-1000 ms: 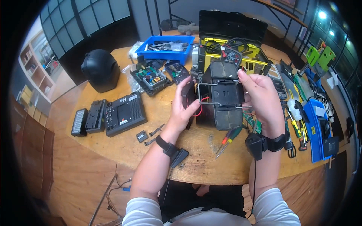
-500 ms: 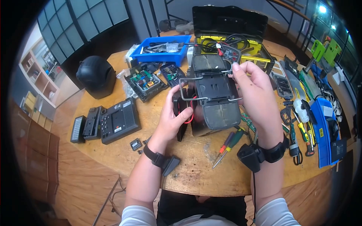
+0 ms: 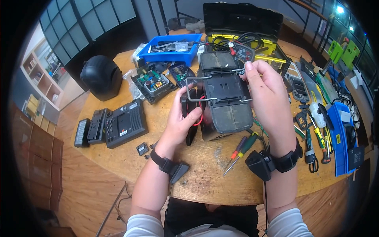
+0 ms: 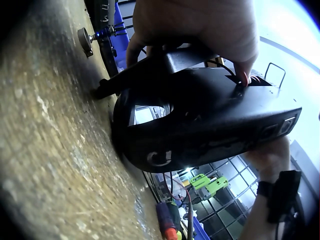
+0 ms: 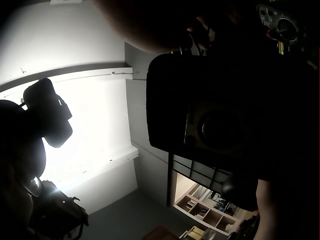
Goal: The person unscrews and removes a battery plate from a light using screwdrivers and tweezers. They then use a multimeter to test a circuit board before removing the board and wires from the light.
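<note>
A black device housing (image 3: 227,89) is held upright over the table, its face with two worn rubber pads turned up. A bent metal wire bracket (image 3: 188,89) runs across it and sticks out to the left. My left hand (image 3: 177,123) grips a dark flat part (image 3: 191,134) beside the housing, thumb next to a red wire (image 3: 202,115). My right hand (image 3: 267,89) pinches the bracket's right end by the upper pad, other fingers partly hidden behind the housing. In the left wrist view the housing (image 4: 210,125) shows an opening in its side and stands close over the table.
Two screwdrivers (image 3: 244,149) lie just right of the housing. Behind are a blue tray (image 3: 169,59), an open toolbox (image 3: 242,23) and a circuit board unit (image 3: 153,85). To the left sit a black monitor-like device (image 3: 127,123) and a round black case (image 3: 100,77).
The housing has shifted left in view and turned slightly, with both hands keeping their holds. The head view has moved a little, showing more of the screwdrivers.
</note>
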`<state>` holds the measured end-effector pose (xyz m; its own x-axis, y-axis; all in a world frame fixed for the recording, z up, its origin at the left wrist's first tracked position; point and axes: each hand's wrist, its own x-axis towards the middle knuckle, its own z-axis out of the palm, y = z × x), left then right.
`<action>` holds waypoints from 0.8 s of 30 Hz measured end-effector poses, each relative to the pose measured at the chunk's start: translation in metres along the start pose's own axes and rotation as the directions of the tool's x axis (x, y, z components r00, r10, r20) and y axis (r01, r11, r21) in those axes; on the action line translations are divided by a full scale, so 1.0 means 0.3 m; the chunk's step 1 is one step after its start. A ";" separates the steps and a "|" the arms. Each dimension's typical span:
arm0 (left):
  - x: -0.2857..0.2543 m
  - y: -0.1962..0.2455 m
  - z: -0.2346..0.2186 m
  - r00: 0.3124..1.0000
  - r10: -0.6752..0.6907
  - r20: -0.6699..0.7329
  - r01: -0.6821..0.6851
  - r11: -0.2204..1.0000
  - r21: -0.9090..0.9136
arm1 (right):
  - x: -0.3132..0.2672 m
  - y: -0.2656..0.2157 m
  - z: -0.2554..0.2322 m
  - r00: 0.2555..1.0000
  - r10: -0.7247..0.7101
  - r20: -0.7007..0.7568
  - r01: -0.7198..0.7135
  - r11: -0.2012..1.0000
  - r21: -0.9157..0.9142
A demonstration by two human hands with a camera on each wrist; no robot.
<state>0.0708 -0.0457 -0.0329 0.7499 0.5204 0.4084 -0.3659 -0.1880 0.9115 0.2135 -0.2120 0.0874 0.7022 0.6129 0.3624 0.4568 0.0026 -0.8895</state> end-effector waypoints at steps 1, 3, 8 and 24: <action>0.001 0.000 0.001 1.000 0.017 0.000 -0.017 1.000 0.007 | -0.001 0.000 0.001 1.000 0.003 0.004 -0.004 1.000 0.008; 0.000 0.000 0.001 0.999 0.033 0.001 -0.033 0.999 0.013 | -0.003 -0.004 0.002 1.000 0.005 0.006 -0.005 1.000 0.000; 0.000 -0.006 -0.004 0.999 0.034 0.017 -0.033 0.999 -0.029 | -0.003 -0.007 0.001 1.000 0.004 0.010 -0.004 1.000 -0.028; 0.002 -0.008 -0.006 1.000 0.020 0.011 -0.020 0.999 -0.039 | -0.005 0.016 0.007 0.998 -0.046 0.043 0.045 0.999 0.017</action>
<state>0.0711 -0.0435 -0.0350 0.7482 0.5077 0.4271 -0.4018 -0.1656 0.9006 0.2135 -0.2112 0.0822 0.6564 0.6453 0.3908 0.4791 0.0436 -0.8767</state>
